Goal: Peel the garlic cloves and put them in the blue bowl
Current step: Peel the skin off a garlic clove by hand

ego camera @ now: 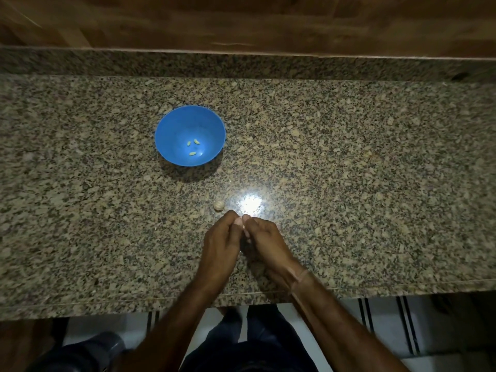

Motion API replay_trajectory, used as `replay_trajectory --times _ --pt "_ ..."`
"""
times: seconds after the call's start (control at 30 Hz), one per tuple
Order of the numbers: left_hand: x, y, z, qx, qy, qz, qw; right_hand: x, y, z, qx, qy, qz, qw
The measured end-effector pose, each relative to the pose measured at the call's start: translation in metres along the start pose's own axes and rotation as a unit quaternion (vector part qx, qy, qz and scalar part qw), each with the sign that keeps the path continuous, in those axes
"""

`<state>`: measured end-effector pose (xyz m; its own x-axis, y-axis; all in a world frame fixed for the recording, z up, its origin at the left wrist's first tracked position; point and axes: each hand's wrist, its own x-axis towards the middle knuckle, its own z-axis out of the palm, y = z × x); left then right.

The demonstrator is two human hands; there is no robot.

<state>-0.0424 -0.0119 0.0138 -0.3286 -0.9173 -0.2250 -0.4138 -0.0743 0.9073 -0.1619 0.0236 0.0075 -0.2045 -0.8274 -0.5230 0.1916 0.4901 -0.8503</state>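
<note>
A blue bowl [171, 122] stands on the granite counter, left of centre, with three peeled garlic cloves [192, 147] lying in its bottom. A small garlic bulb piece [218, 205] with its skin on lies on the counter just beyond my hands. My left hand [218, 245] and my right hand [264, 241] meet fingertip to fingertip above the counter's near part. Both pinch a small pale garlic clove [243, 224] between them, and the fingers hide most of it.
The granite counter [349, 170] runs the full width, with a raised granite strip and a wooden wall behind it. A bright light glare sits right of the bulb piece. The counter's front edge lies just below my wrists, with the floor and my legs beneath.
</note>
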Motion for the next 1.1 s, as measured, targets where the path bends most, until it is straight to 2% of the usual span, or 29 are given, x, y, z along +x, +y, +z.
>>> replay_trajectory --times 0.03,0.07,0.13,0.17,0.2,0.23,0.3,0.33,0.37,0.4,0.43,0.5,0.57,0.67,0.73,0.8,0.87,0.97,1.03,1.07,1.1 --pt "0.000 0.000 0.000 0.007 0.004 0.004 1.000 -0.002 -0.002 0.003 0.043 -0.006 0.028 0.999" --pt "0.002 -0.001 0.000 -0.006 -0.007 -0.019 1.000 -0.002 0.001 0.003 0.046 0.000 0.017 0.999" --pt "0.010 0.001 0.000 -0.105 -0.053 -0.135 0.984 -0.001 0.008 0.000 -0.072 0.041 -0.085 0.993" --pt "0.011 0.005 0.000 -0.151 -0.068 -0.190 0.968 0.001 0.013 -0.004 -0.122 0.058 -0.120 0.984" --pt "0.010 0.009 0.000 -0.161 -0.070 -0.209 0.962 0.001 0.014 -0.006 -0.130 0.058 -0.122 0.982" --pt "0.008 0.010 0.001 -0.125 -0.057 -0.176 0.975 -0.001 0.008 -0.004 -0.102 0.047 -0.093 0.989" --pt "0.000 0.007 0.005 -0.021 -0.008 -0.064 0.998 0.003 -0.003 0.000 0.044 0.005 0.050 0.998" --pt "-0.002 0.003 0.005 -0.002 0.006 -0.034 0.999 0.006 -0.006 0.002 0.127 -0.025 0.135 0.982" --pt "-0.003 0.002 0.005 0.005 0.008 -0.026 1.000 0.007 -0.010 0.004 0.164 -0.040 0.192 0.967" --pt "-0.002 0.000 0.005 -0.006 0.004 -0.037 0.999 0.007 -0.010 0.004 0.177 -0.042 0.217 0.959" --pt "0.001 -0.001 0.005 -0.035 -0.010 -0.066 0.997 0.005 -0.009 0.005 0.142 -0.031 0.197 0.970" --pt "0.005 0.004 0.005 -0.114 -0.037 -0.151 0.981 -0.001 0.001 0.002 -0.015 0.022 0.061 0.998" --pt "0.007 0.008 0.007 -0.200 -0.056 -0.244 0.947 -0.004 0.014 -0.001 -0.147 0.071 -0.098 0.982" --pt "0.010 0.012 0.007 -0.275 -0.054 -0.331 0.901 -0.002 0.019 -0.005 -0.198 0.043 -0.188 0.961" --pt "0.011 0.012 0.005 -0.268 -0.059 -0.322 0.906 -0.004 0.020 -0.006 -0.222 0.038 -0.207 0.952" --pt "0.010 0.010 0.003 -0.219 -0.065 -0.267 0.936 -0.006 0.019 -0.007 -0.189 0.056 -0.197 0.960" --pt "0.006 0.005 0.005 -0.092 -0.031 -0.144 0.985 -0.008 0.014 -0.005 -0.135 0.061 -0.154 0.977" --pt "0.001 -0.003 0.009 0.020 0.028 -0.004 0.999 -0.004 0.004 -0.003 0.002 0.034 -0.025 0.999" --pt "-0.001 -0.004 0.008 0.048 0.033 0.015 0.998 -0.003 -0.003 -0.001 0.039 0.016 0.029 0.999" --pt "0.000 -0.004 0.006 0.024 0.020 -0.013 0.999 -0.003 -0.002 -0.001 -0.018 0.023 -0.008 1.000" --pt "0.002 -0.003 0.005 -0.037 0.005 -0.075 0.997 -0.002 0.003 -0.003 -0.126 0.037 -0.079 0.988"
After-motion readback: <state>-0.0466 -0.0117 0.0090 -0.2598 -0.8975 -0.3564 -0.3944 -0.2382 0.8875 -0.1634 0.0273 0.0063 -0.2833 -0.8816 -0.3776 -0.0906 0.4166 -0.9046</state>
